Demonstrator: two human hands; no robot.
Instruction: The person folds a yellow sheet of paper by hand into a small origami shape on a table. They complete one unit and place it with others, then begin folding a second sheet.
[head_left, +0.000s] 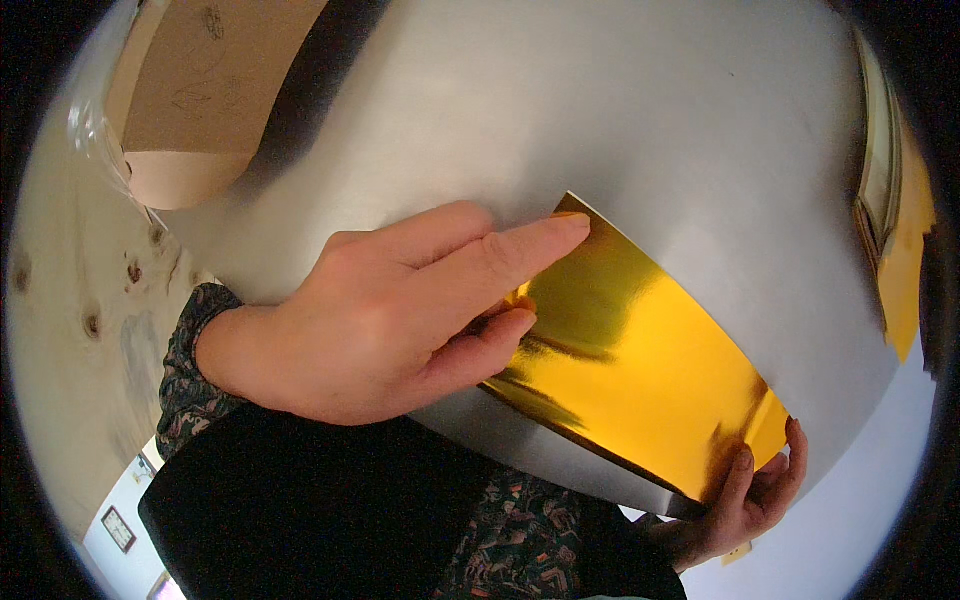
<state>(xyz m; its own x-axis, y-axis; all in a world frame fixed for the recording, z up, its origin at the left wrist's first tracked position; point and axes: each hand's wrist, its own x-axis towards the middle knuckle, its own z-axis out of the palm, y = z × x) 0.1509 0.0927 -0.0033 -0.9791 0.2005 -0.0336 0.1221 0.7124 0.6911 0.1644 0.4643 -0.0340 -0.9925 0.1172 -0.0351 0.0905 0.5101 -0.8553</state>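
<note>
Head view: a glossy, mirror-gold card slants over a smooth grey tabletop. The left hand lays its index on one corner, other fingers curled; whether its grip pinches, I cannot tell. The right hand closes its grip around the opposite end. Scribbled brown cardboard and knotty wood lie leftward.

A glossy gold rectangular sheet contrasts with a smooth silver-grey surface; dark fabric sleeves carry mottled pink-and-green print; far left, brown cardboard bears dark scribbles.
</note>
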